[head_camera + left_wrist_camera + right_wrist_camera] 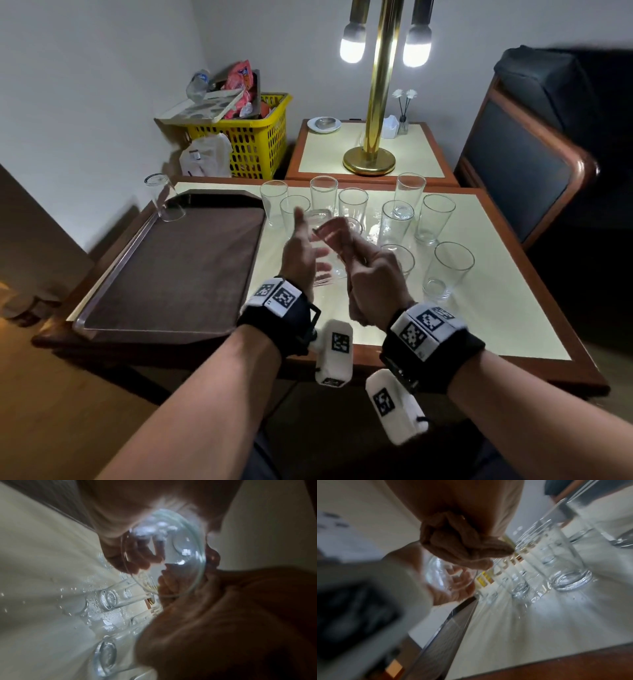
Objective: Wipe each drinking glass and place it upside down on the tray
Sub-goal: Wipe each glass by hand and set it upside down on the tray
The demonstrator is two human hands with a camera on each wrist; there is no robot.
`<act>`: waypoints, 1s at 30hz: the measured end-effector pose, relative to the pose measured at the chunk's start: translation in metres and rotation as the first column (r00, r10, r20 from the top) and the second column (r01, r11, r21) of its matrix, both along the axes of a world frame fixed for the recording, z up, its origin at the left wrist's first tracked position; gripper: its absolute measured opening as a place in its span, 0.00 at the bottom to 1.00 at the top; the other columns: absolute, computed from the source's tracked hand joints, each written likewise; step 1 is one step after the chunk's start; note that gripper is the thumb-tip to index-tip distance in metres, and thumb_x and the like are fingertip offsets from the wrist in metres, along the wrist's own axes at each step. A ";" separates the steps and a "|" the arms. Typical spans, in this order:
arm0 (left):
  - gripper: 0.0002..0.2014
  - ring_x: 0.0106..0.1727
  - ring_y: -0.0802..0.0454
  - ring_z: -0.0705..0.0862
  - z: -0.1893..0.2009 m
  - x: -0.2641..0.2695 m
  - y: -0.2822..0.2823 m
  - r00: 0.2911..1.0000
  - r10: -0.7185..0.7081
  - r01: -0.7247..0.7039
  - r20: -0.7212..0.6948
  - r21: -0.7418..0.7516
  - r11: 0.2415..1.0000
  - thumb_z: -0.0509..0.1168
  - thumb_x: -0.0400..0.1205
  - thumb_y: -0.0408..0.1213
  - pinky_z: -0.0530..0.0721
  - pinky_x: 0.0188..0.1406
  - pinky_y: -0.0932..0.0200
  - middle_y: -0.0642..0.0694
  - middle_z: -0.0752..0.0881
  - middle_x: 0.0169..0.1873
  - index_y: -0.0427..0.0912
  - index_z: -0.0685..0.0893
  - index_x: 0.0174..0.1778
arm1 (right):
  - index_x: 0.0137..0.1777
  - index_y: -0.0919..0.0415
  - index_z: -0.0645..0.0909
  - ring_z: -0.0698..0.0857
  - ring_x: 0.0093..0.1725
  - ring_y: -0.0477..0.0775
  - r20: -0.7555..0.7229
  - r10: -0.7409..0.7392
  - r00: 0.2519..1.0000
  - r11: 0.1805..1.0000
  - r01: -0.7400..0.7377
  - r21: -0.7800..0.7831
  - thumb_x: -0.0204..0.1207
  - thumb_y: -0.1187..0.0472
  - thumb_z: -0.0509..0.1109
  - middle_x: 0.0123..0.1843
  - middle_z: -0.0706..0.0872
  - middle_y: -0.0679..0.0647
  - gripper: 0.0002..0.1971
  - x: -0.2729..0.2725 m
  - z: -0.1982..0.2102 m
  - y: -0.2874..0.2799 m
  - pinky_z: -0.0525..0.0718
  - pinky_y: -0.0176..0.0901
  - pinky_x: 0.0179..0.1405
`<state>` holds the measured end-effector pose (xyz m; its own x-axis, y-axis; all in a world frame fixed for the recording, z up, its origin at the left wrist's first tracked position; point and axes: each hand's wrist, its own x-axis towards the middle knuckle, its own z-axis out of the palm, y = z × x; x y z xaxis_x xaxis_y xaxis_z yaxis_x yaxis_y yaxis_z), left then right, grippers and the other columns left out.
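The clear drinking glass point(323, 240) hangs above the cream table point(479, 308), left hand point(301, 250) cupping it, right hand point(363, 270) apparently curled, fingers inside; a firmer grip would help.

table point(489, 308): cream top, wood edge | tray point(171, 270) left | upright glasses point(435, 219) right | seemingly wet

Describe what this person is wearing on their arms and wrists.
Bare forearms, no sleeves. Each wrist carries a black strap: left wrist band, right wrist band, topped with white blocks printed with black square code markers. A white marker-tagged camera pod hangs under each.
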<state>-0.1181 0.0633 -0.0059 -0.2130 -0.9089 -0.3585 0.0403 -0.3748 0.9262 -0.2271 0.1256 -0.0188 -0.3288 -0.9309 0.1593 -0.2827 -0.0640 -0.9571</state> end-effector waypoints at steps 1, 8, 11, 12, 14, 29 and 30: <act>0.36 0.52 0.37 0.87 -0.002 0.001 0.000 0.999 -0.047 0.048 -0.011 0.061 0.997 0.49 0.85 0.71 0.84 0.58 0.44 0.35 0.87 0.54 0.41 0.79 0.65 | 0.64 0.43 0.88 0.74 0.17 0.55 -0.012 -0.034 0.999 0.999 0.034 0.011 0.87 0.57 0.65 0.17 0.75 0.45 0.13 -0.001 -0.002 -0.003 0.73 0.46 0.21; 0.29 0.40 0.45 0.84 0.004 0.000 0.007 0.993 0.116 -0.115 0.007 -0.095 0.989 0.58 0.86 0.65 0.79 0.38 0.55 0.42 0.86 0.45 0.39 0.82 0.56 | 0.63 0.44 0.89 0.76 0.20 0.55 -0.030 -0.056 0.998 0.998 0.056 -0.003 0.85 0.52 0.66 0.29 0.87 0.53 0.12 0.000 -0.004 -0.007 0.74 0.45 0.23; 0.24 0.51 0.39 0.88 0.005 0.005 0.007 0.986 -0.162 0.160 0.048 0.031 0.987 0.54 0.90 0.59 0.83 0.47 0.50 0.35 0.88 0.58 0.40 0.78 0.63 | 0.61 0.42 0.89 0.79 0.24 0.61 -0.063 -0.111 0.992 0.993 0.113 0.018 0.83 0.51 0.64 0.27 0.85 0.55 0.13 -0.007 -0.008 -0.014 0.77 0.52 0.25; 0.21 0.51 0.39 0.88 0.006 0.007 0.008 0.960 -0.267 0.267 0.083 0.015 0.964 0.60 0.89 0.54 0.83 0.49 0.49 0.33 0.88 0.60 0.39 0.79 0.64 | 0.59 0.42 0.89 0.79 0.25 0.61 -0.044 -0.173 0.984 0.984 0.174 0.028 0.82 0.50 0.64 0.24 0.82 0.52 0.13 -0.014 -0.006 -0.018 0.77 0.53 0.27; 0.22 0.48 0.41 0.88 0.006 0.007 0.009 0.954 -0.274 0.283 0.119 -0.069 0.957 0.68 0.85 0.52 0.83 0.47 0.51 0.33 0.87 0.61 0.38 0.81 0.66 | 0.57 0.43 0.89 0.77 0.23 0.60 -0.018 -0.213 0.977 0.977 0.214 0.027 0.82 0.49 0.64 0.22 0.78 0.50 0.12 -0.020 -0.003 -0.020 0.76 0.51 0.27; 0.24 0.55 0.35 0.88 -0.002 0.008 0.003 0.972 -0.221 0.214 0.086 0.084 0.973 0.60 0.87 0.59 0.86 0.57 0.44 0.33 0.86 0.57 0.40 0.78 0.64 | 0.64 0.34 0.86 0.83 0.23 0.59 -0.095 -0.132 0.987 0.989 0.138 0.054 0.86 0.50 0.63 0.22 0.79 0.54 0.14 -0.002 -0.008 -0.016 0.84 0.51 0.24; 0.21 0.52 0.38 0.87 -0.003 0.009 0.004 0.954 -0.279 0.274 0.111 0.056 0.960 0.67 0.86 0.53 0.85 0.51 0.48 0.34 0.86 0.54 0.39 0.79 0.64 | 0.62 0.34 0.85 0.84 0.26 0.65 -0.083 -0.167 0.982 0.983 0.173 0.064 0.84 0.47 0.62 0.21 0.78 0.53 0.13 -0.009 -0.008 -0.019 0.87 0.58 0.27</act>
